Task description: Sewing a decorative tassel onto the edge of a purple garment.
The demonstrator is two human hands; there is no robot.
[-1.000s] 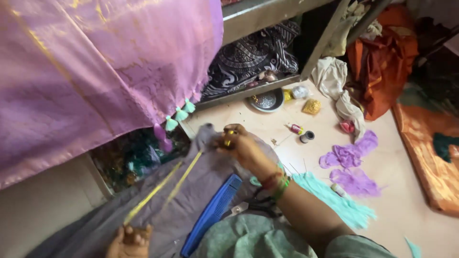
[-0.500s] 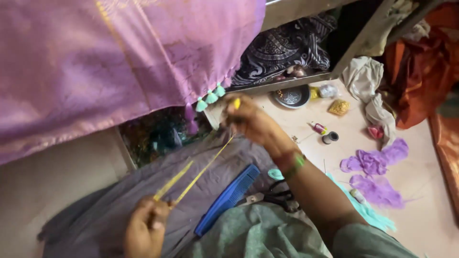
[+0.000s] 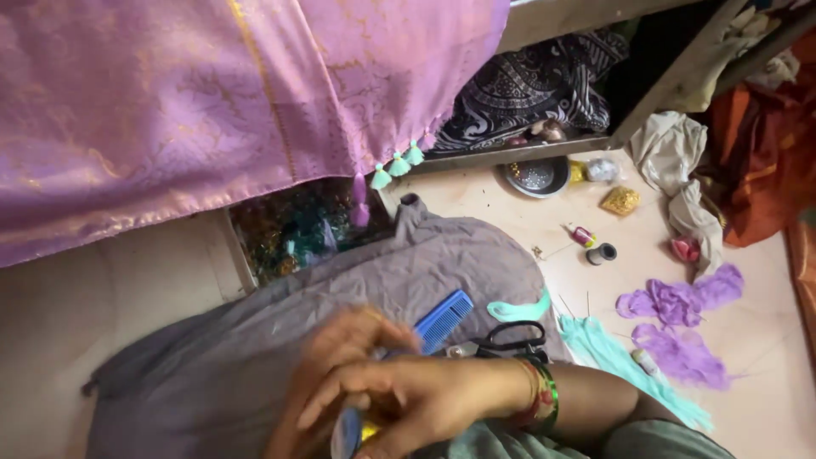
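Across the top, big lilac fabric (image 3: 212, 110) with gold thread hangs down, small teal tassels (image 3: 398, 166) along its lower edge. Below it, grey cloth (image 3: 340, 289) covers my lap, wrinkled. Right of that, pale floor (image 3: 765, 399) with an orange cloth heap (image 3: 765, 161) at the far right and a dark patterned cloth (image 3: 527, 85) on a low shelf. Purple thread clumps (image 3: 680, 302) lie on the floor, teal thread strip (image 3: 612, 357) just beside them, near my knee. Steel bowl (image 3: 534, 176) sits by the shelf edge; 2 thread spools (image 3: 593, 246) lie well apart from it.

My right hand (image 3: 416, 399) crosses low in front, blurred, fingers curled and mostly closed; bangles (image 3: 544, 395) on the wrist. My left hand (image 3: 340, 357) sits behind it, touching, fingers bent; cannot tell how tight. Something yellow (image 3: 367, 432) shows between my hands, pinched there, too blurred to say which hand has it. Blue comb (image 3: 433, 327) lies on the grey cloth, partly under my hands. Black scissors (image 3: 501, 344) lie just beside the comb, on the cloth edge.
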